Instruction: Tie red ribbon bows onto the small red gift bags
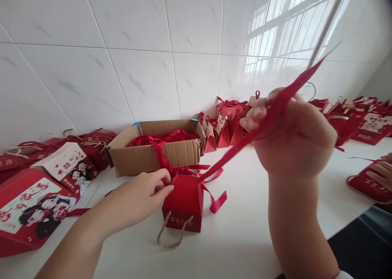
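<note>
In the middle of the table stands a small red gift box (184,197) with a twisted rope handle (171,246) hanging at its front. My left hand (154,188) is at the box's upper left edge, thumb and fingers pinched together there; whether it grips the box edge or ribbon is hard to see. Raised at the right, my right hand (294,132) is closed on a red ribbon (232,150) that stretches taut down to the top of the box. Loose ribbon ends (219,201) curl beside the box on its right.
Behind the box is an open cardboard carton (156,156) full of red ribbon. Decorated red gift boxes (39,213) crowd the left; more boxes (226,128) line the tiled wall. At far right another person's hand (382,173) touches a red box (369,183).
</note>
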{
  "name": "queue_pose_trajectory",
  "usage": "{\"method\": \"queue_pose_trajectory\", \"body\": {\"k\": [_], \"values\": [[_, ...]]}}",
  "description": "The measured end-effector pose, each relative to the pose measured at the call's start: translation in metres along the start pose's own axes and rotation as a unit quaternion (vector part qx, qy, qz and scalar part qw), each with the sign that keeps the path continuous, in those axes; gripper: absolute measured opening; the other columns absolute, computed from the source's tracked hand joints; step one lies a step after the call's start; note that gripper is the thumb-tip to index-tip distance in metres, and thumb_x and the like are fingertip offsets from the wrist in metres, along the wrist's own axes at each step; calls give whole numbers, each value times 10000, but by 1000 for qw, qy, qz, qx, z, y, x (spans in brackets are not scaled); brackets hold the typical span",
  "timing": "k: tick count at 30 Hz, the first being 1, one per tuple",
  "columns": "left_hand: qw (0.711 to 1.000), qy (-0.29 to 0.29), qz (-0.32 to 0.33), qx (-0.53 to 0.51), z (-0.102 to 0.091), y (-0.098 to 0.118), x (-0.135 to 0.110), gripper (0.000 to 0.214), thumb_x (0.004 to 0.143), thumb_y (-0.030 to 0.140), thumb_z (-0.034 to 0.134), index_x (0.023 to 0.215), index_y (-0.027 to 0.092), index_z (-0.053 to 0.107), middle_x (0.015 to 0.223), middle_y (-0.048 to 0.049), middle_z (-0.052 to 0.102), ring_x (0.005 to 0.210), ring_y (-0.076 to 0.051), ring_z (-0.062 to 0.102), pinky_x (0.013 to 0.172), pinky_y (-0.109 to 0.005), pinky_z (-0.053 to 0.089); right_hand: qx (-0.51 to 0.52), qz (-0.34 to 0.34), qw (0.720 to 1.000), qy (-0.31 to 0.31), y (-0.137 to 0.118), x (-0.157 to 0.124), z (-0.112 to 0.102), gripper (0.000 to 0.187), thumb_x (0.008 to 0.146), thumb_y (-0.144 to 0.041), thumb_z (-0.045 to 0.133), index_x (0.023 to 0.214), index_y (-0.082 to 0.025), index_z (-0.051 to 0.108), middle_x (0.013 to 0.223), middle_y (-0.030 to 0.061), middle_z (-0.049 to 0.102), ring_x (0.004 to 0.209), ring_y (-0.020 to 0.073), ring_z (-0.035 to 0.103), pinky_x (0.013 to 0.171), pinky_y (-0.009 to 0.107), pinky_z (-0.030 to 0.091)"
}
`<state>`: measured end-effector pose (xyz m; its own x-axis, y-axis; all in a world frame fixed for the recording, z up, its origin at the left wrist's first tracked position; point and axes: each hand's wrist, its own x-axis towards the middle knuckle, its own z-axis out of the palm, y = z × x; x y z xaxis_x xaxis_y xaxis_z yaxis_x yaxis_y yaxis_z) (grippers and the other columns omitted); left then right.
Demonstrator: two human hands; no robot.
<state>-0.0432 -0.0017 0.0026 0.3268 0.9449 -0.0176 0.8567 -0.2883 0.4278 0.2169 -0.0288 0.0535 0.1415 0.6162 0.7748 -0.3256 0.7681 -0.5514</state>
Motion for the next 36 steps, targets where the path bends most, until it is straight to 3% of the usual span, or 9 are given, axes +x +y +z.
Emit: {"method": "queue_pose_trajectory", "body": {"k": [3,5,8,10,12,14,18,24,36], "values": [[999,-38,-22,10,-4,2,-1,330,867,476,369,954,250,593,699,5,671,581,-179,593,519,-249,384,-11,109,992,-56,8,0,4,181,837,-242,448,661,-206,471,583,-27,469,486,99,450,475,243,384],[999,-36,-34,12,-6,4,-2,340,869,462,343,1001,239,563,742,-13,662,607,-184,589,514,-250,369,-82,208,965,-134,22,-2,12,197,812,-248,462,623,-197,439,567,-31,439,504,98,425,469,233,345],[998,-41,-40,17,-7,6,-2,355,870,456,321,1035,222,531,717,-16,624,586,-178,556,485,-248,340,-238,343,865,-278,51,-11,25,233,777,-224,475,584,-194,349,566,-44,349,498,84,333,441,227,261],[997,-50,-53,19,-6,8,-1,368,879,452,292,1068,222,509,664,2,583,550,-172,515,456,-245,317,-327,378,798,-335,70,-19,32,252,763,-220,460,581,-199,287,556,-49,299,475,81,267,418,237,208],[996,-55,-70,17,-6,10,-1,384,885,454,277,1113,228,488,638,14,551,534,-168,485,437,-240,305,-391,379,757,-362,83,-24,36,265,757,-218,450,578,-200,255,546,-47,292,467,84,245,408,246,191],[995,-54,-80,10,-7,10,-1,394,885,451,283,1158,235,467,664,13,550,543,-164,482,437,-232,311,-421,377,735,-376,90,-27,38,266,755,-212,442,577,-199,246,544,-42,307,467,88,246,404,252,193],[994,-59,-91,-2,-7,9,-1,400,884,453,286,1184,242,445,728,-1,564,581,-165,506,442,-221,323,-430,380,712,-404,87,-27,38,269,753,-192,430,570,-194,233,546,-34,313,464,89,240,407,258,192],[990,-77,-115,0,-10,12,2,368,877,440,286,1156,255,438,684,11,525,576,-168,508,424,-210,312,-432,377,701,-423,84,-26,39,304,751,-167,428,574,-190,181,535,-35,254,459,88,191,424,276,150],[992,-61,-111,9,-12,16,1,349,837,352,320,1134,249,471,609,19,532,446,-151,469,386,-224,259,-423,382,701,-428,86,-24,36,240,756,-172,433,588,-193,262,576,-30,334,484,89,273,441,251,212]]}}
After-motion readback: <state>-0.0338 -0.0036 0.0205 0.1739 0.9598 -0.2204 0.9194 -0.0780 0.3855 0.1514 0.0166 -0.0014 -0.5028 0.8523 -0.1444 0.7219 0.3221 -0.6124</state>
